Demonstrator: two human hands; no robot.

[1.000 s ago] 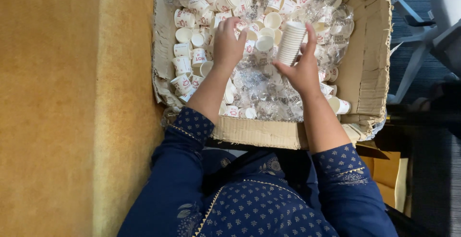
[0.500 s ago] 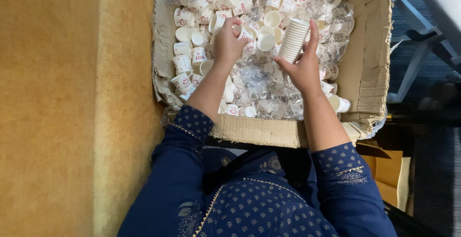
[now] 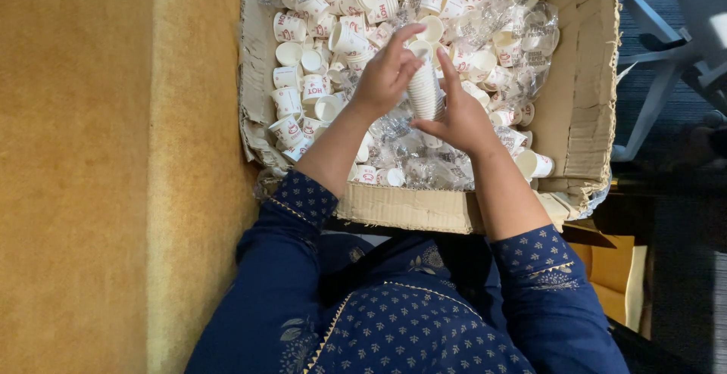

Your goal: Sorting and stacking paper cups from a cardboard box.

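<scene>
A large cardboard box (image 3: 579,79) holds several loose small white paper cups (image 3: 303,48) with red print and crumpled clear plastic wrap (image 3: 424,162). My right hand (image 3: 462,116) grips a nested stack of white cups (image 3: 424,86) upright above the box's middle. My left hand (image 3: 386,75) has its fingertips at the top of that stack, touching the uppermost cup. Both forearms reach in over the box's near wall, in dark blue patterned sleeves.
A mustard-yellow surface (image 3: 98,169) runs along the left of the box. To the right are a dark floor and the grey metal legs (image 3: 659,79) of a piece of furniture. A folded brown cardboard piece (image 3: 613,268) lies by my right elbow.
My right hand carried the cup stack leftward toward the box's middle. My left hand left the loose cups and came to the stack's top.
</scene>
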